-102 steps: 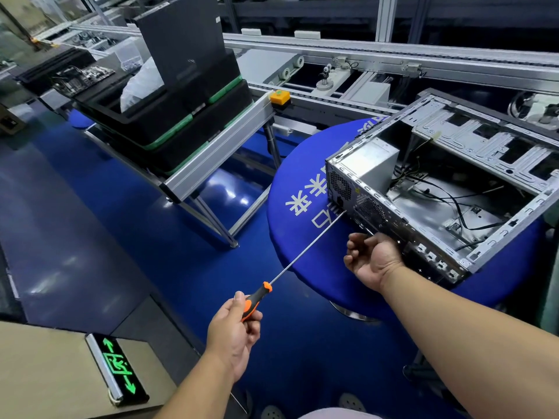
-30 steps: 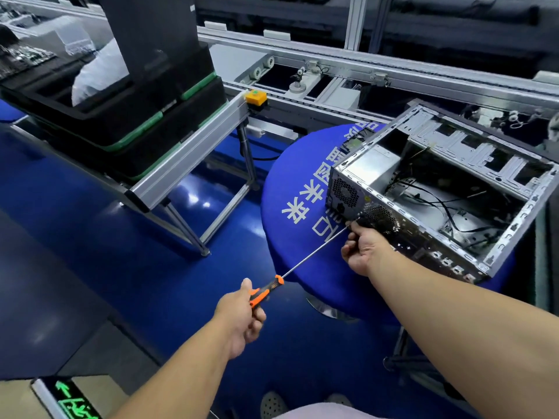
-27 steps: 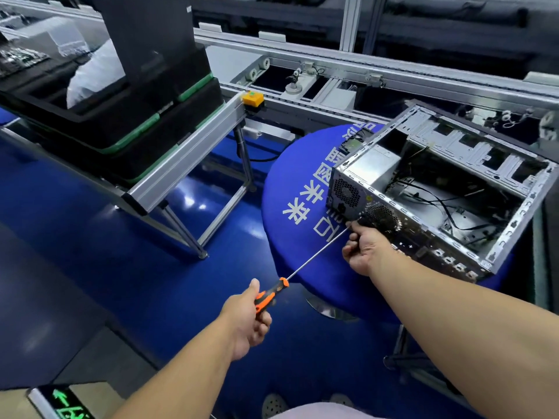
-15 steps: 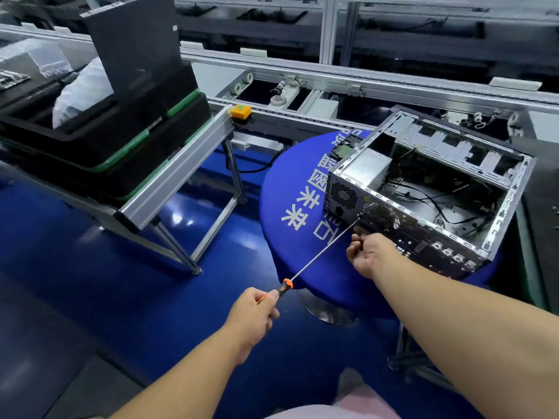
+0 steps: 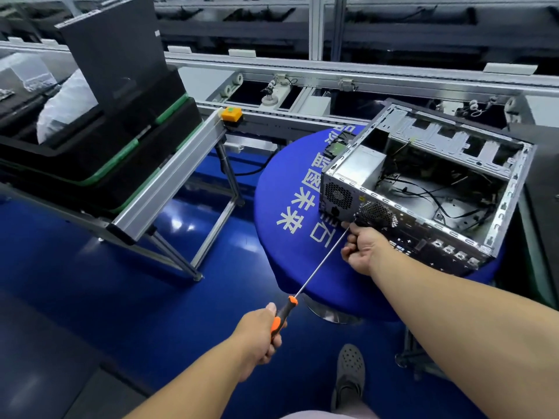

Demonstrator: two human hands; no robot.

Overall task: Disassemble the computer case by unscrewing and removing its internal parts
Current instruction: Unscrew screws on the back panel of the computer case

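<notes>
The left hand [image 5: 257, 337] wraps its fingers around the orange-and-black handle of a long thin-shafted screwdriver [image 5: 305, 282]. The right hand [image 5: 361, 247], fingers curled (any grip is unclear), steadies the shaft near its tip at the rear panel of the open grey metal computer case [image 5: 423, 189], which lies on a round blue table [image 5: 287, 189].

Your left hand [image 5: 257, 335] grips the orange-and-black handle of a long screwdriver [image 5: 317, 266], whose thin shaft runs up and right to the rear panel of the case [image 5: 423, 182]. Your right hand [image 5: 361, 247] is curled at the shaft's far end, against the panel just below the round fan grille [image 5: 376, 213]. The case lies open side up on a round blue table [image 5: 290, 189]; loose black cables [image 5: 435, 198] and a silver power supply [image 5: 363, 167] sit inside.
</notes>
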